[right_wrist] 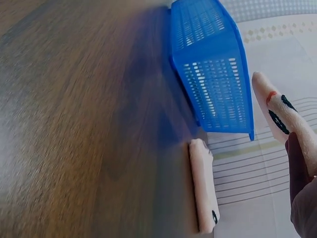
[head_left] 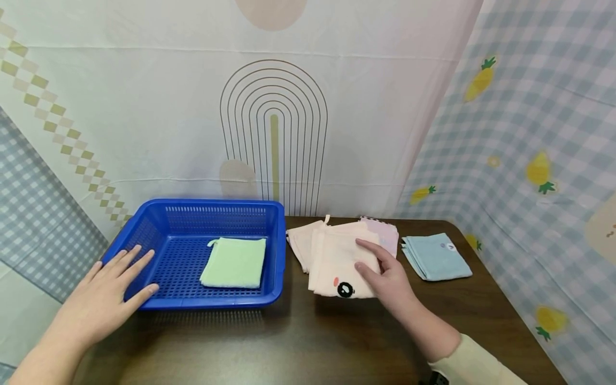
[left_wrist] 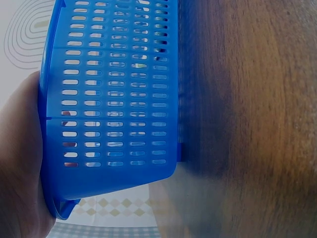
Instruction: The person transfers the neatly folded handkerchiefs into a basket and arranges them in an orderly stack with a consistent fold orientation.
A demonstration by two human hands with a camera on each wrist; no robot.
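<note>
no text or number legible, white patch [head_left: 449, 246] seen at two o'clock on blue cloth [head_left: 435, 262], cloth placed at four o'clock in head view, patch's dark mark [head_left: 451, 247] too small to be read

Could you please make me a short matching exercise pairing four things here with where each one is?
Things:
1. Folded light-green towel
2. Topmost pink towel
3. Folded light-blue towel
4. Left hand

Places:
A. At the left rim of the blue plastic basket
B. On the right part of the wooden table
C. In the fingers of the right hand
D. Inside the basket

Pairs: 1-D, 2-C, 3-B, 4-A
</note>
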